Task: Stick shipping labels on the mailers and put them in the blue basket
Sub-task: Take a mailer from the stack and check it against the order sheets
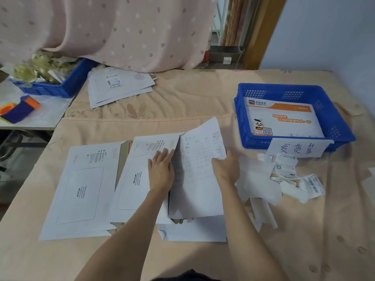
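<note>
Two white mailers lie side by side on the peach cloth: one at the left (pixel 81 185) and one in the middle (pixel 138 175). My left hand (pixel 161 169) presses flat on the middle mailer. My right hand (pixel 225 169) grips the right edge of a handwritten paper sheet (pixel 198 171), which is lifted over the middle mailer's right side. Another white mailer (pixel 194 230) lies under the sheet. The blue basket (pixel 343 126) at the right holds one white and orange mailer (pixel 284 120). Loose shipping labels (pixel 284 165) and peeled backing strips lie right of my right hand.
A stack of white mailers (pixel 119 86) lies at the back left. A second blue bin (pixel 67 86) with packaged items and a blue-orange tape dispenser (pixel 20 109) sit on a side table at the left. A pink curtain (pixel 121 31) hangs behind.
</note>
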`<state>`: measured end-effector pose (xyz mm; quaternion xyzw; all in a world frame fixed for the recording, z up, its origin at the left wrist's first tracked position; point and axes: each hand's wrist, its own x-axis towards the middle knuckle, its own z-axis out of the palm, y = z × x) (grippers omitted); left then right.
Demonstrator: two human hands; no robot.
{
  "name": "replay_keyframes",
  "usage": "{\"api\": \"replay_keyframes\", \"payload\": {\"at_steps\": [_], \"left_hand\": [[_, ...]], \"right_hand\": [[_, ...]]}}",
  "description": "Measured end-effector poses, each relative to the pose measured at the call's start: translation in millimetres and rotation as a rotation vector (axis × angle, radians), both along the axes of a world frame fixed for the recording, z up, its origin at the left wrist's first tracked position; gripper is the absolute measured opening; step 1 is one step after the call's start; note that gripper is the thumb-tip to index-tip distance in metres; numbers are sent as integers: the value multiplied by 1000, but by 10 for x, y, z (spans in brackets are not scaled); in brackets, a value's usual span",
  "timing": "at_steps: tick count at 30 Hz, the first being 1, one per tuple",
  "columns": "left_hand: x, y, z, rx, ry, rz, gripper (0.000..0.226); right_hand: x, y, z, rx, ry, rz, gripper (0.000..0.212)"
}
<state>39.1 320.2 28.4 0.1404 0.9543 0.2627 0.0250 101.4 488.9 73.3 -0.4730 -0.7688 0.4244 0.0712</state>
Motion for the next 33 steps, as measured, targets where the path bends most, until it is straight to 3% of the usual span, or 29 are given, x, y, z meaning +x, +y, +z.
{"api": "replay_keyframes", "payload": {"at_steps": [16, 21, 33], "left_hand": [[-15, 173, 93, 103, 14, 29, 44], [-10, 200, 91, 109, 11, 26, 43], [36, 323, 109, 133, 6, 21, 43]], "right_hand": [[-47, -18, -116, -185, 35, 60, 15], [-46, -54, -113, -258, 19, 130, 25], [-47, -242, -161, -402, 98, 136, 20]]}}
